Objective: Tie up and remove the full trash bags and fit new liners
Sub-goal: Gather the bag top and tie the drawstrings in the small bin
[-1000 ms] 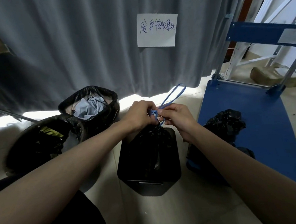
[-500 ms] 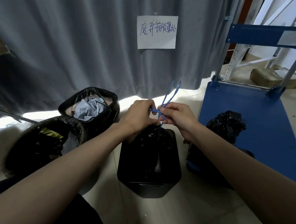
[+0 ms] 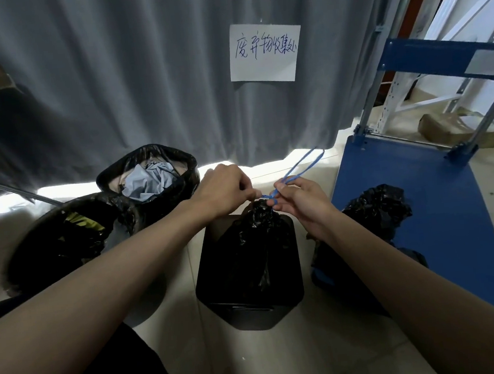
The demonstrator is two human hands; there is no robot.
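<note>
Head view is showing both hands, left [image 3: 225, 190] and right [image 3: 298, 200], having drawn apart since a moment ago, fingers pinching the blue drawstring [image 3: 298, 166] tight over the black bag [image 3: 257, 243] sitting in its bin [image 3: 251, 310], suggesting the knot is closing

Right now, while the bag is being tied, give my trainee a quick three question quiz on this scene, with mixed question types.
1. True or false: the left hand and right hand both pinch the blue drawstring.
2. Multiple choice: the bag being tied sits in A) the square black bin, B) the blue cart, C) a cardboard box.
3. Fill in: the bin by the curtain shows crumpled ____ paper on top.

Key: 1 true; 2 A; 3 blue.
</note>
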